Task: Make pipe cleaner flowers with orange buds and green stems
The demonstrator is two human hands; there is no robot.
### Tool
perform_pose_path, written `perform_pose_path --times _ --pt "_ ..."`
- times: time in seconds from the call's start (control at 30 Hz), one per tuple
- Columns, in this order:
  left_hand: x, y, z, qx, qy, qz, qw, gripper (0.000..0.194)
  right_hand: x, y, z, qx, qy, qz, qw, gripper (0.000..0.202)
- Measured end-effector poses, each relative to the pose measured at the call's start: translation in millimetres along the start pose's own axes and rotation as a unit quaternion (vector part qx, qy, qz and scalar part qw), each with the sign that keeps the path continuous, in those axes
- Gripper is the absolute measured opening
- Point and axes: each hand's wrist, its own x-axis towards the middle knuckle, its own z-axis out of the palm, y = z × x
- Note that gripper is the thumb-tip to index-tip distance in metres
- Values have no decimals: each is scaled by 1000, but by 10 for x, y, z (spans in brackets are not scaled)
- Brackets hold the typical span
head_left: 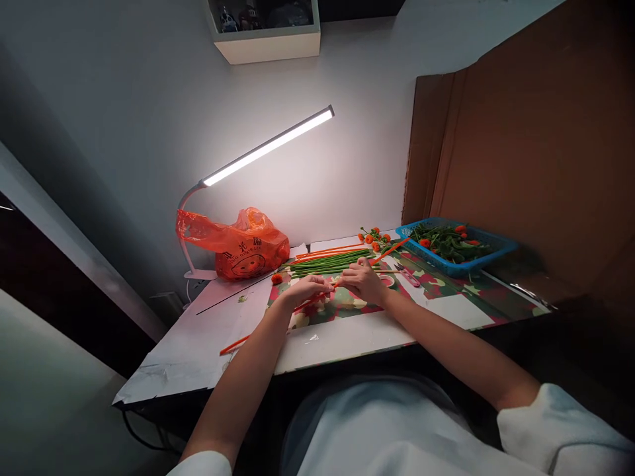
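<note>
My left hand (308, 288) and my right hand (362, 280) are close together over the patterned mat (347, 303). Both have their fingers pinched on a long, thin orange strip (235, 344). One end of it slants down to the left under my left forearm, and an orange length also rises to the right beyond my right hand. Just behind my hands lies a bundle of green stems (327, 263), with more orange strips (330, 252) along its back. A roll of tape (387, 281) is beside my right hand, near pink-handled scissors (409, 276).
An orange plastic bag (253, 248) stands at the back left by a lit lamp (270, 147). Orange flowers (376, 239) lie near a blue basket (459, 266) of leaves. Cardboard (520, 152) rises at the right; a dark thin rod (233, 294) lies left.
</note>
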Motion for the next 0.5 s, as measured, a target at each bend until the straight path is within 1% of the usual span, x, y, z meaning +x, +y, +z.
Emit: perform_pose_path --times 0.07,0.13,0.17,0.23,0.3,0.37,0.5 --pt "5 -13 24 64 42 42 996 30 -9 5 20 16 2 24 1000 37" --pt "11 -20 51 167 94 108 976 26 -15 12 35 40 2 52 998 31" --pt "15 -23 61 226 116 144 956 22 -17 14 39 52 0 66 996 28" --pt "25 -30 76 334 151 212 906 14 -14 14 42 71 -8 91 993 24" --pt "36 -45 84 407 176 260 858 8 -8 12 42 86 -15 113 990 23" --pt "50 -65 88 452 198 286 822 6 -4 8 43 102 -23 132 986 23" --pt "83 -103 95 520 216 307 768 9 -8 -3 41 138 -32 163 976 24"
